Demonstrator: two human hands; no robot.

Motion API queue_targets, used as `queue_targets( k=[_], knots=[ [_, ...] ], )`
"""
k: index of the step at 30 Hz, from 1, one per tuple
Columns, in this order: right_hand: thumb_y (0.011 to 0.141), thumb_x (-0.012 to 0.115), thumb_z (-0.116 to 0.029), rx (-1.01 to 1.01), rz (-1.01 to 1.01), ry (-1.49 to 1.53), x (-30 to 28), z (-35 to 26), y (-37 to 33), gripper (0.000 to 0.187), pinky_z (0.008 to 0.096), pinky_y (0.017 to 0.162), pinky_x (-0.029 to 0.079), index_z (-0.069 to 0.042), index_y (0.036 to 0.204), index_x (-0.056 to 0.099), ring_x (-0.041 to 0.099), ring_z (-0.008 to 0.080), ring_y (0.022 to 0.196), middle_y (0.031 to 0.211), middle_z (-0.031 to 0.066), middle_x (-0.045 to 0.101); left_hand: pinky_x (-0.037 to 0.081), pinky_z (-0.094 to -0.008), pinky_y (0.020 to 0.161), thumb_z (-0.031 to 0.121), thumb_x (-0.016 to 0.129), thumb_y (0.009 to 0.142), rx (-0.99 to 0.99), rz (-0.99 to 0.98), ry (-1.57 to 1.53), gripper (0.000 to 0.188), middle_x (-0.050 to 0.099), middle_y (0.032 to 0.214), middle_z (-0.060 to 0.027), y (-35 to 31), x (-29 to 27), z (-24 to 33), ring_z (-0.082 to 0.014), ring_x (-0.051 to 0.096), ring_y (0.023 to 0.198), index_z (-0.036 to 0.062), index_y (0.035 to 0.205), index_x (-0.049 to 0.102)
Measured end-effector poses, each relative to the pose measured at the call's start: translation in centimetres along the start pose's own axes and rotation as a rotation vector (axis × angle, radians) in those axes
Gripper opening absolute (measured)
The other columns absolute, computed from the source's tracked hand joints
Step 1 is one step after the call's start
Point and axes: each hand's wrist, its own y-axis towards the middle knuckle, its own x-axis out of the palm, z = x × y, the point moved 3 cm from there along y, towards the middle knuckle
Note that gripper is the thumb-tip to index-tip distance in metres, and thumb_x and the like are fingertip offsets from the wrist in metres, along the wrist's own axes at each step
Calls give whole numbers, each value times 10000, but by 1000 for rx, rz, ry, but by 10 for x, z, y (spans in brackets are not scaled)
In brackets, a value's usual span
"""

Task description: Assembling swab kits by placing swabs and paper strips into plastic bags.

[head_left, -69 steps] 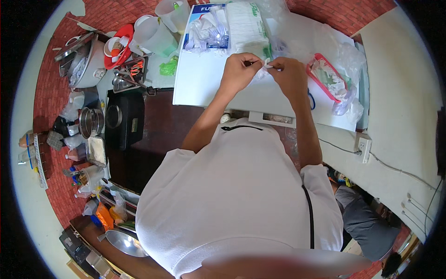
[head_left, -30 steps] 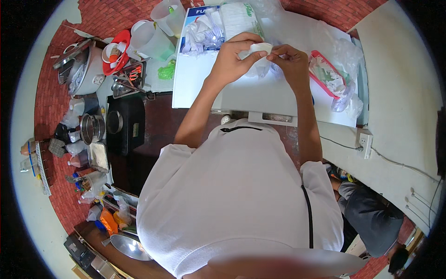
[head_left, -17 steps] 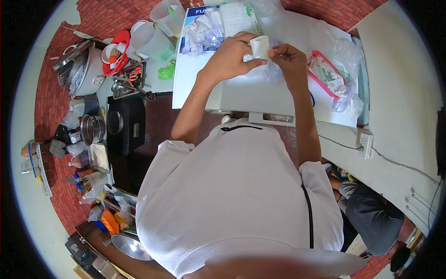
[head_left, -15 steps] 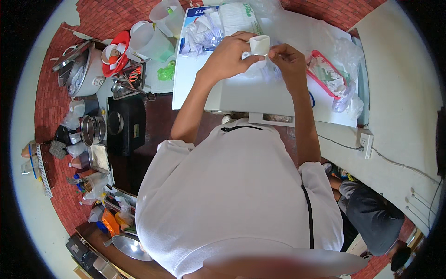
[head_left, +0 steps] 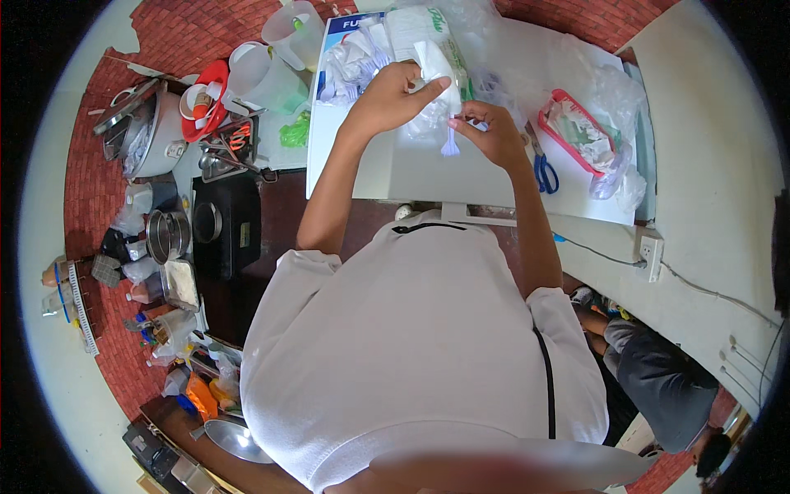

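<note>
Over the white table point(head_left: 374, 177), my left hand point(head_left: 393, 100) grips a white paper napkin point(head_left: 434, 64) between thumb and fingers. From the napkin's lower end sticks a pale lilac plastic fork point(head_left: 450, 146), tines toward me. My right hand point(head_left: 492, 136) pinches the napkin and fork with thumb and fingertips just above the tines. Behind my left hand lies a pile of napkins and pale forks point(head_left: 355, 64). Next to it rests a plastic-wrapped napkin pack point(head_left: 421, 29). Loose clear plastic pieces point(head_left: 492, 86) lie beyond my right hand, partly hidden.
Blue-handled scissors point(head_left: 545, 173) and a pink-red basket point(head_left: 568, 140) with crumpled wrappings lie to the right. Plastic jugs point(head_left: 259, 78), a green bag point(head_left: 296, 130) and a large pot point(head_left: 163, 136) stand left. Another person point(head_left: 662, 383) is at lower right.
The napkin has turned from a short roll to a longer upright wrap, and the fork tines now show below it. My right hand moved down and left, uncovering the scissors.
</note>
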Motion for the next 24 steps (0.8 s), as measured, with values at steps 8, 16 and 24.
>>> queue_targets(
  k=[8, 16, 24],
  knots=[
    [826, 705, -180, -47, 14, -5, 4, 3, -4, 198, 299, 669, 472, -8, 914, 660, 593, 170, 668, 780, 88, 669, 449, -318, 701, 390, 757, 785, 230, -222, 216, 429, 640, 793, -134, 13, -18, -3, -206, 581, 781, -20, 878, 670],
    [852, 683, -122, 85, 68, 120, 3, 14, -9, 167, 265, 627, 487, 9, 956, 674, 613, 110, 675, 814, 93, 687, 420, -297, 632, 359, 765, 791, 16, -270, 361, 368, 632, 754, -85, 16, -22, 4, -162, 537, 701, 7, 865, 689],
    [848, 693, -110, 83, 108, 155, 8, 0, -11, 187, 258, 645, 518, 31, 970, 685, 671, 131, 711, 818, 109, 704, 459, -326, 770, 545, 737, 740, 74, -390, 247, 652, 608, 981, -180, 29, -23, -24, -277, 580, 879, -52, 990, 653]
  ],
)
